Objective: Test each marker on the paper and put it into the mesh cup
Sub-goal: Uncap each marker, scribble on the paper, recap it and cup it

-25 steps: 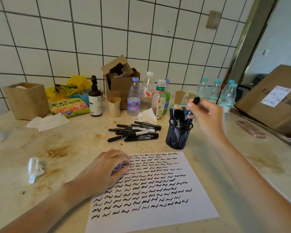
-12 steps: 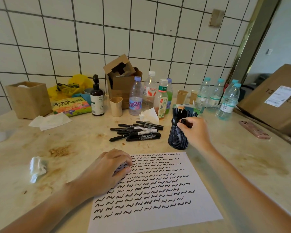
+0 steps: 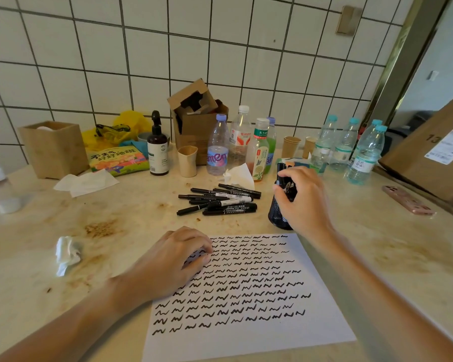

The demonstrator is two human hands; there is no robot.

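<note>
My countertop [image 3: 351,231] looks like polished stone, pale and smooth, blotched with rough brown stains. The paper [image 3: 259,335] under my left hand [image 3: 168,259] is matt white. The mesh cup [image 3: 276,215] is dark wire metal; the markers [image 3: 220,202] are black plastic with a slight sheen. Behind them stand clear glossy plastic bottles [image 3: 364,155], a matt cardboard box [image 3: 194,124] and glazed wall tiles [image 3: 220,48].

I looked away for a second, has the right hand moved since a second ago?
Yes. The right hand has come down from above the mesh cup and now sits at the cup's rim, over the markers in it.
</note>
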